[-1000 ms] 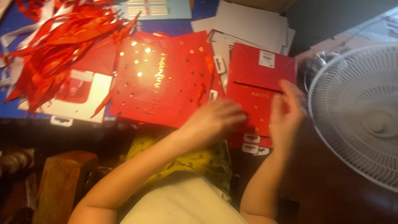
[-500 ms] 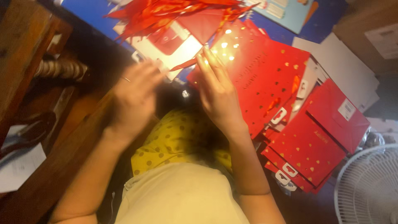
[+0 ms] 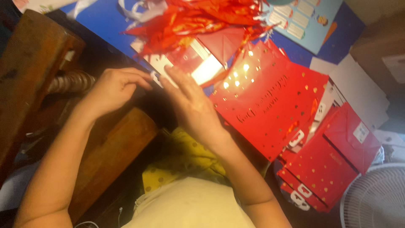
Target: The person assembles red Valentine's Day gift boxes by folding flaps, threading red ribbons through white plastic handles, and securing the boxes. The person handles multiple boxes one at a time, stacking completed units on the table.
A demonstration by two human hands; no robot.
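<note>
A blue table surface [image 3: 105, 25] fills the top of the view, covered with craft goods. The largest piece on it is a flat red paper bag with gold dots [image 3: 270, 105], lying open-faced to the right of the hands. Below and right of it sits a stack of smaller red dotted bags with white tags [image 3: 325, 173], beside a white fan grille [image 3: 375, 198] in the corner. A heap of shiny red ribbon strips [image 3: 190, 21] lies at the top centre. Under the ribbons rests a white-and-red flat card package [image 3: 198, 63], near the table's front edge. The right hand [image 3: 192, 105] lies flat with fingers stretched onto its white corner tab [image 3: 162, 69]. The left hand [image 3: 112, 88] curls, fingertips meeting that tab; whether it pinches is unclear.
</note>
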